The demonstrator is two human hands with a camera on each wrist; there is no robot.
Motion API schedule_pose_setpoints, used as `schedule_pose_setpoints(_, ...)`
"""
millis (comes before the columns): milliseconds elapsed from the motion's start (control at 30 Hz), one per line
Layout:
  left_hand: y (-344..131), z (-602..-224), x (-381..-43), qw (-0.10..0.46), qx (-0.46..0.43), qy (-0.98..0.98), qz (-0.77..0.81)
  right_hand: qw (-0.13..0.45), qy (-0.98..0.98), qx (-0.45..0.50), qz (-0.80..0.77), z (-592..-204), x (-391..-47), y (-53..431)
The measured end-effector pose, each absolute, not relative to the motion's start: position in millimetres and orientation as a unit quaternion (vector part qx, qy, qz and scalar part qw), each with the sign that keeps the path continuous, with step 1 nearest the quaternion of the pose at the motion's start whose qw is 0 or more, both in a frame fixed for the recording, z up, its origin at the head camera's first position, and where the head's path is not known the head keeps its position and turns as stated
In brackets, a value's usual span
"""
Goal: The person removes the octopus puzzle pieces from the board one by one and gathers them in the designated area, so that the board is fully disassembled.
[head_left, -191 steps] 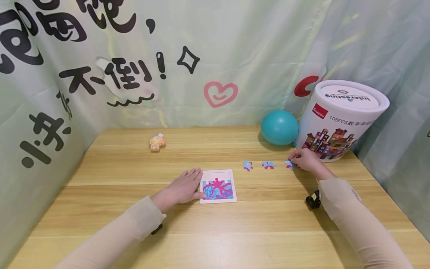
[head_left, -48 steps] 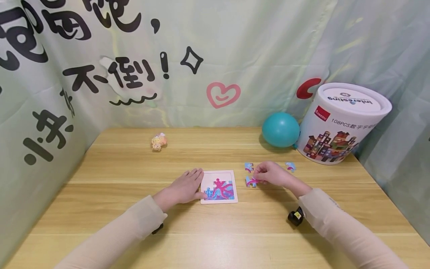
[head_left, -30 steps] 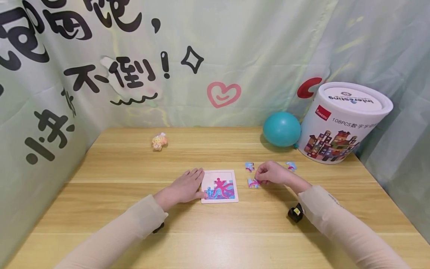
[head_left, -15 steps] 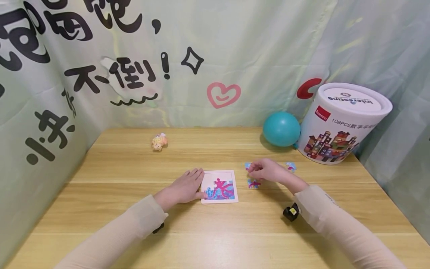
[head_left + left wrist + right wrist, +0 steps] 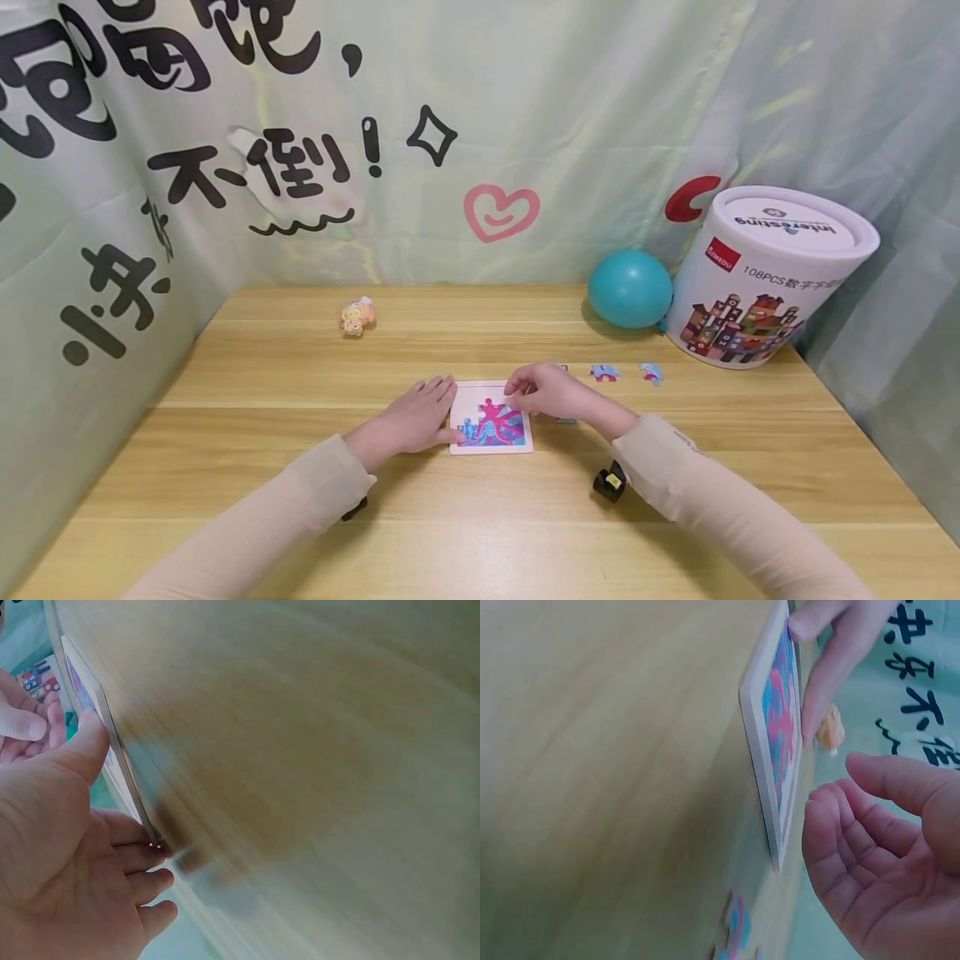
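A square puzzle frame (image 5: 491,451) with a white border lies mid-table, holding joined pieces of a pink octopus on blue; its pale backing shows bare along the top and left. My left hand (image 5: 408,418) lies along the frame's left side, fingertips at the upper corner and thumb over the lower left of the picture. Above the frame's right edge hovers my right hand (image 5: 551,392), its fingers loosely bent. In the right wrist view a gap separates its thumb (image 5: 889,778) from the fingers, with nothing between them. One loose puzzle piece (image 5: 566,421) lies partly hidden under that hand.
More loose puzzle pieces lie in a row to the right, including a middle piece (image 5: 603,372) and an end piece (image 5: 651,372). Behind them are a teal balloon (image 5: 630,288) and a large white tub (image 5: 765,283). A small figurine (image 5: 357,317) stands at the back left.
A piece from the picture's left now lies loose below the row. My right hand has moved left from the pieces to the frame. The left hand stays put.
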State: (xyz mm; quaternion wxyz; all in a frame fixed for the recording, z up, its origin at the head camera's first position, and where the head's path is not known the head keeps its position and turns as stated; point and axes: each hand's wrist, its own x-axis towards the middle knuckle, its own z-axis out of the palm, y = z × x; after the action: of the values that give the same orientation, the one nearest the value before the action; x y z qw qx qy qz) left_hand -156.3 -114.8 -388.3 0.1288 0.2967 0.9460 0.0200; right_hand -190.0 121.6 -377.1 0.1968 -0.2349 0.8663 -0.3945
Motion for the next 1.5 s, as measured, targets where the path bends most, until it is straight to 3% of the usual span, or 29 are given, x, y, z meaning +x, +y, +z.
schedule_pose_setpoints(733, -114.0, -385.9, -155.2, 0.128, 0.301, 0.945, 0.021, 0.177, 0.902, -0.242, -0.311, -382.6, -185.7, 96.9)
schedule_pose_setpoints(1500, -113.9, -385.5, -154.6, 0.129, 0.300, 0.945, 0.028, 0.189, 0.887, -0.196, -0.372, -387.0, -188.8, 97.1)
